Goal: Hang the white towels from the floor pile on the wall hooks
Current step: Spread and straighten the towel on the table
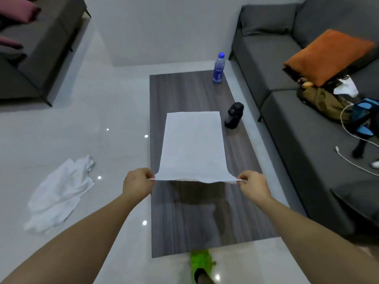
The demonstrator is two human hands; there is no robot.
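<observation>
Both bare forearms reach forward from the bottom of the view. Left hand (137,183) pinches one near corner of a flat white rectangular cloth towel (192,146), thumb and fingers curled tight on the hem; right hand (254,185) pinches the other near corner the same way. Near edge is pulled taut between them and lifted just off the surface, sagging slightly mid-span; the far part lies flat on a long dark grey wood-grain low table (184,218).

Step in hand, as judged: spreading or lifting one towel before hanging. To do it well: keep both pinches right at the corners, hold even tension so the hem stays straight, lift cleanly so the far end does not drag into the bottles. No wall hooks in view, so carry route cannot be told.

Towel looks thin, soft, matte, limp, with crisp edges. Crumpled heap of white towels (59,193) lies on the glossy pale tiled floor (114,111), left of the table, well apart from the hands. Squat black bottle (233,115) stands just beside the towel's far right corner; clear plastic bottle with a blue cap (218,67) stands upright at the far table end. Grey fabric sofa (287,128) on the right carries an orange cushion (330,56).
</observation>
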